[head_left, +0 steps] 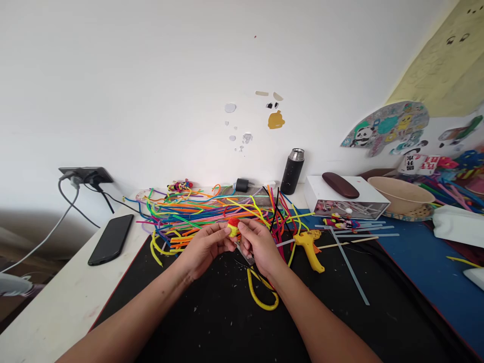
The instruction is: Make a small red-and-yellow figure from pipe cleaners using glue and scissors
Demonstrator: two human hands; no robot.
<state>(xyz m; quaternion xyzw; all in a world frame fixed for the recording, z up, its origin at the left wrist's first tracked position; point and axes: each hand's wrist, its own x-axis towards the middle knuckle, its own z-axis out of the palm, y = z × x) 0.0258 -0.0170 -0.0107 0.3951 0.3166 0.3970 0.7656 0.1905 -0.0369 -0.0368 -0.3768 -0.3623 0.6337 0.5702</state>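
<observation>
Two hands, one small piece between them, so clock directions run from that piece. At nine, your phone point(111, 239) lies on the bare tabletop, off the black mat, likely parked clear of your forearm. Between ten and eleven, a small colourful figure point(180, 186) sits by the wall, behind the stems. The fuzzy stems point(204, 209) spread in a loose heap from about nine round to two, presumably kept there so either hand can pull one. Your left hand point(204, 247) pinches the left side of the red-and-yellow piece point(233, 231), thumb and fingertip on it; the piece is at dial centre, raised in front of the heap, probably for a clear look at it. Your right hand point(260, 247) pinches it from the opposite side, other fingers curled, which likely steadies something so small. A grey item under that hand is too covered to identify. At five, a bent yellow loop point(264, 306) lies on the mat. Half past one: black flask point(292, 173), upright against the wall, seemingly out of elbow range. Between three and four, a yellow glue gun point(310, 249), handle toward your side, probably for easy pickup. Toward four, a pale stick point(353, 275) lies slanted, apart from your hands.
</observation>
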